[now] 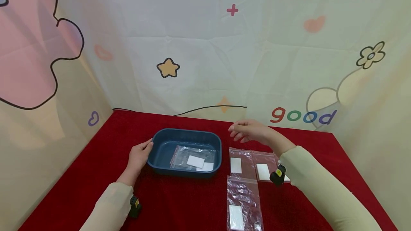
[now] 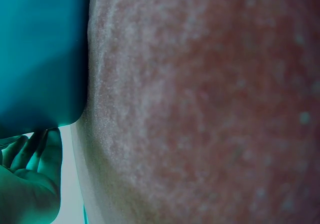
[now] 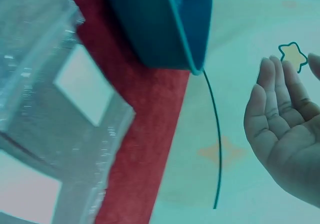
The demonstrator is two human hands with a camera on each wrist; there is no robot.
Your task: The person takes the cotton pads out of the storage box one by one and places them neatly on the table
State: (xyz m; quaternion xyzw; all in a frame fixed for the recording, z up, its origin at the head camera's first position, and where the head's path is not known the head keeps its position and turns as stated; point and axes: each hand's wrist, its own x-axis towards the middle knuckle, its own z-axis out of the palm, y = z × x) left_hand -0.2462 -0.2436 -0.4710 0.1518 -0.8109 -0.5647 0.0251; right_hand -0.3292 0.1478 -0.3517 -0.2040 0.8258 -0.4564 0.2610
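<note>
A dark blue plastic basin (image 1: 184, 174) stands on the red cloth in the head view. My left hand (image 1: 138, 158) holds its left rim, thumb on the near side. In the left wrist view the fingers (image 2: 47, 156) reach up to the basin's outer wall. Inside the basin lies a clear zip bag (image 1: 183, 154) with white cards (image 1: 196, 161). My right hand (image 1: 250, 131) is raised past the basin's right end, above the laid-out bags, fingers slightly bent and nothing in them. Its palm and extended fingers show in the right wrist view.
Right of the basin, clear zip bags with white rectangles lie flat: one at the back (image 1: 242, 161), one partly hidden by the right forearm (image 1: 263, 168), another nearer the front (image 1: 244, 195). A printed curtain (image 1: 205, 81) rises behind the red cloth (image 1: 179, 202).
</note>
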